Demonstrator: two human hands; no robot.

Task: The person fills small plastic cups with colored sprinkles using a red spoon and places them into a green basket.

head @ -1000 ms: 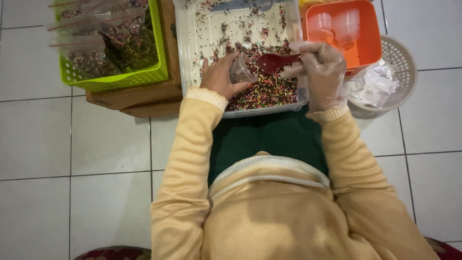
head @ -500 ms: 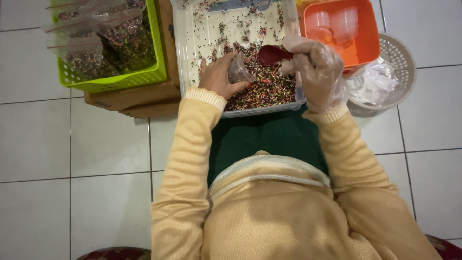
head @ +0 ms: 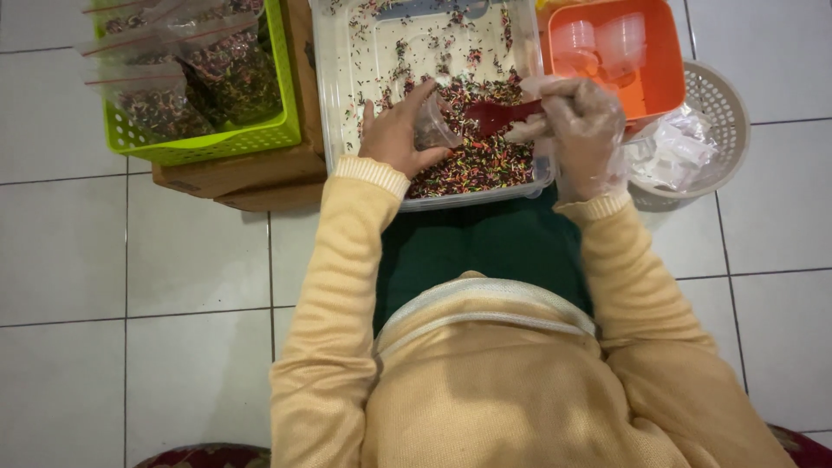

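We tilt a small clear cup (head: 431, 128) in our left hand (head: 394, 134), fingers curled around it, over the sprinkle tray (head: 347, 104), so the red scoop (head: 496, 114) pinched by our gloved right hand (head: 582, 130) can reach its mouth.

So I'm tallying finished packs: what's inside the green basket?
The green basket holds clear zip bags filled with dark multicoloured sprinkles, at least three, leaning together. Whatever lies beneath them, and the basket's bottom, is covered, so the full count cannot be told.
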